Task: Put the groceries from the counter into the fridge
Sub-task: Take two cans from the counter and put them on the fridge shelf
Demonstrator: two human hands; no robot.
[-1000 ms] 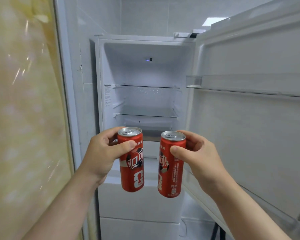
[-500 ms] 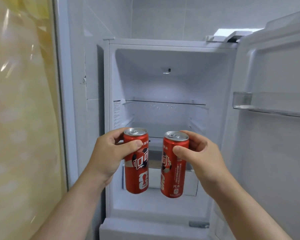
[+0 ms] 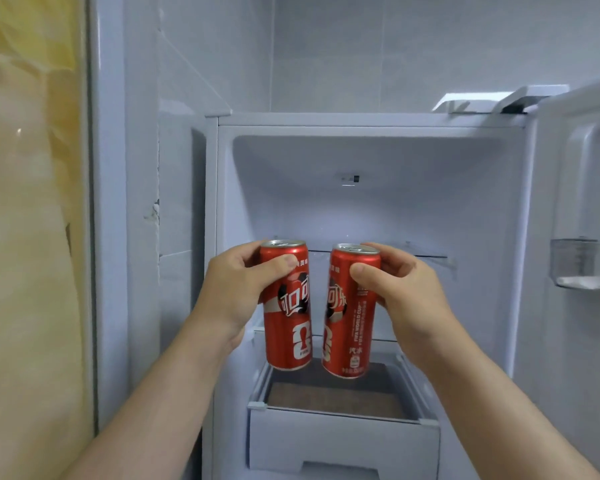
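Raised nearer fridge [image 3: 361, 209], left hand [image 3: 234, 292] gripping left can [image 3: 288, 330], right hand [image 3: 407, 296] gripping right can [image 3: 349, 330], shelf [image 3: 420, 254] partly hidden

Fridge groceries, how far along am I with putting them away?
Done: the fridge door stands open. In hand: your left hand grips the left can and your right hand grips the right can, side by side before the open compartment. Left: neither can rests on the glass shelf yet. The counter is out of view, so remaining groceries can't be told.

Head camera faces the open fridge [image 3: 361, 209] closely, seemingly level.
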